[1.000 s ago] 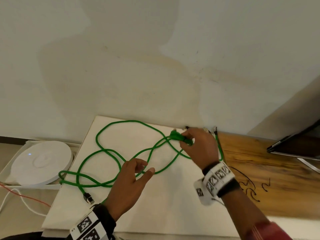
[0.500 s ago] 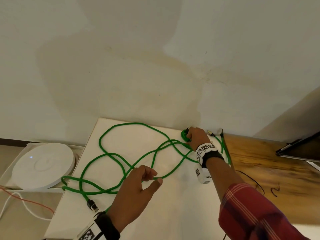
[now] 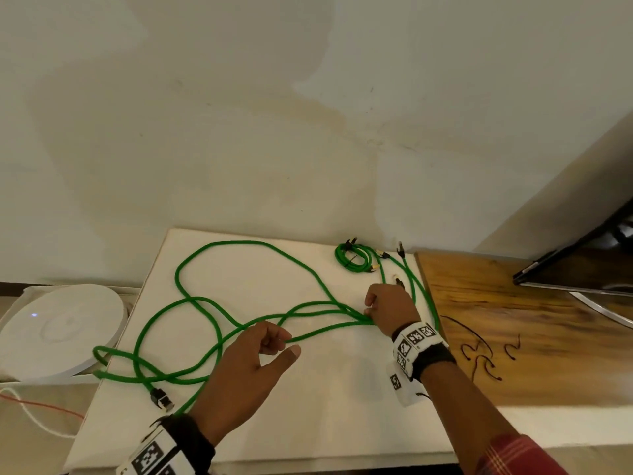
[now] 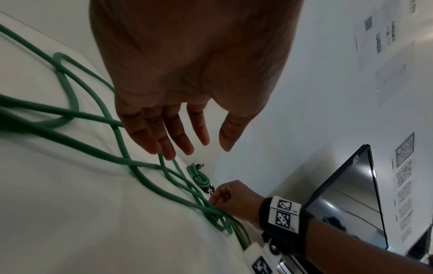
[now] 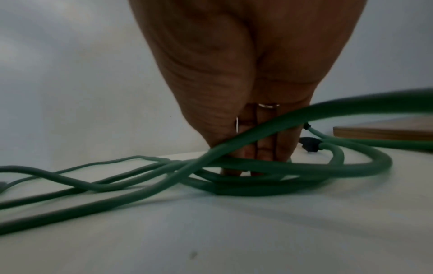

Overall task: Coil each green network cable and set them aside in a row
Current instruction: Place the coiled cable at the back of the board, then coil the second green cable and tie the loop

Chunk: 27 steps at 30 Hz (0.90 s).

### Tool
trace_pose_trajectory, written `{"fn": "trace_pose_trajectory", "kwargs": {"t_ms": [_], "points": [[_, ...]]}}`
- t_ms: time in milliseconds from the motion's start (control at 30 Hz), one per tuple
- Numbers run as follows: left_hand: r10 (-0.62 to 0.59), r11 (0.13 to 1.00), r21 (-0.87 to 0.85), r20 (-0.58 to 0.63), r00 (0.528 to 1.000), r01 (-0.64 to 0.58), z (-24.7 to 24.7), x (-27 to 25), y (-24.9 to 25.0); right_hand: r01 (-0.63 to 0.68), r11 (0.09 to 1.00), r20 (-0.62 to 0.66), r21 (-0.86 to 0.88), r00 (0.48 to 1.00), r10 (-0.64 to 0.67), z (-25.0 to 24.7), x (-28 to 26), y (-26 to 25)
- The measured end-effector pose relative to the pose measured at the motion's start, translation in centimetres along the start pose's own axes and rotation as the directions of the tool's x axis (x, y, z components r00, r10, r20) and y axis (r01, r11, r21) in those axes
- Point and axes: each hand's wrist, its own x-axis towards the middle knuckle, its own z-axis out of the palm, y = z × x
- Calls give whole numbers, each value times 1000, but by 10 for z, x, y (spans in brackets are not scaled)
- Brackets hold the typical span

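Note:
A small coiled green cable (image 3: 354, 260) lies at the back of the white board (image 3: 308, 423), tied and apart from both hands. A long green cable (image 3: 219, 323) sprawls in loops across the board, its black plug (image 3: 161, 399) near the front left. My right hand (image 3: 370, 313) is down on the board where several strands meet, and its thumb and fingers pinch the cable (image 5: 257, 189) there. My left hand (image 3: 284, 344) hovers just above a strand, fingers relaxed (image 4: 178, 140), holding nothing. Thinner green cables (image 3: 416, 286) with plugs run behind the right hand.
A round white device (image 3: 61, 329) sits left of the board in a tray. To the right lies a wooden tabletop (image 3: 531, 320) with dark wire scraps (image 3: 479, 358), and a dark monitor (image 3: 582, 265) stands at the far right. A plain wall rises behind.
My right hand carried the small coil to the back of the board, let it go, and drew back onto the loose strands. My left hand stayed hovering near the middle.

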Motion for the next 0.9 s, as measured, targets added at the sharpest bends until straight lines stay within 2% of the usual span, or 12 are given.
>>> {"fn": "trace_pose_trajectory", "kwargs": {"t_ms": [167, 267, 400, 600, 667, 767, 900], "points": [[2, 1000, 22, 18, 1000, -2, 3, -1, -2, -15, 999, -16, -43, 1000, 14, -4, -12, 11], [-3, 1000, 23, 21, 1000, 3, 5, -1, -4, -117, 993, -93, 7, 989, 117, -12, 10, 18], [-9, 999, 36, 34, 999, 8, 7, -1, -5, -251, 968, -87, 1, 964, 250, -22, 48, 20], [-10, 1000, 7, 16, 1000, 10, 6, 5, -7, -289, 957, -128, -22, 950, 284, -24, 74, 21], [-12, 1000, 0, 23, 1000, 12, 7, 5, -6, -331, 941, -134, 71, 932, 337, -27, 81, 27], [-7, 1000, -12, 36, 999, 8, 7, 4, -3, -388, 863, -135, 325, 884, 448, -29, 88, 38], [5, 1000, -19, 45, 999, -5, 6, 2, 1, -325, 590, -73, 739, 832, 550, -37, 75, 31]]}}
